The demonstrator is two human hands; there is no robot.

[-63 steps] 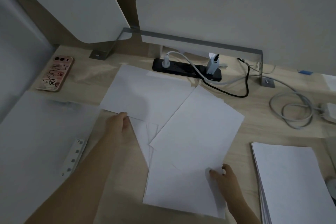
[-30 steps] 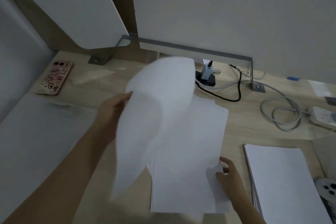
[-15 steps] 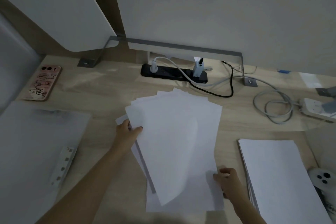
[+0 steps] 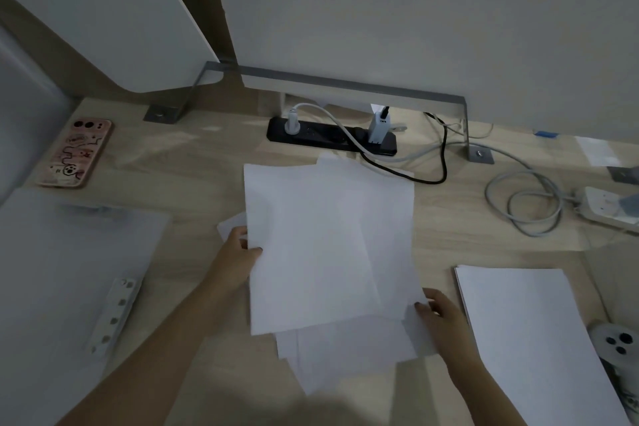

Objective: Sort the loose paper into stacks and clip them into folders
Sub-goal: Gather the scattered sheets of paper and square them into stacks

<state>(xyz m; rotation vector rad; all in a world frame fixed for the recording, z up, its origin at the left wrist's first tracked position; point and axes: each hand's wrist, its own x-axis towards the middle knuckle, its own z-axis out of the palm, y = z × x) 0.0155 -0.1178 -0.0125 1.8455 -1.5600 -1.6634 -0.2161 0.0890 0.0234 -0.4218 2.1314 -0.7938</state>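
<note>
So both hands are on the loose sheets (image 4: 325,252) mid-tabletop (image 4: 193,162): left hand (image 4: 238,252) fingers pinch the left edge, right hand (image 4: 437,313) fingers grip the lower right corner, neat stack (image 4: 529,328) just right.

On the desk (image 4: 193,162) the loose sheets (image 4: 328,252) lie in the middle, overlapping one another, the top one over the others. The left hand (image 4: 235,259) is at their left edge and the right hand (image 4: 439,315) at their lower right corner. To the right of them, apart, lies a paper stack (image 4: 525,328). To the left lies an open folder (image 4: 58,273), with its clip strip (image 4: 114,315) on its right part. Behind the folder is a phone (image 4: 76,152). Behind the sheets is a power strip (image 4: 332,138), and to its right a coiled cable (image 4: 525,204).
</note>
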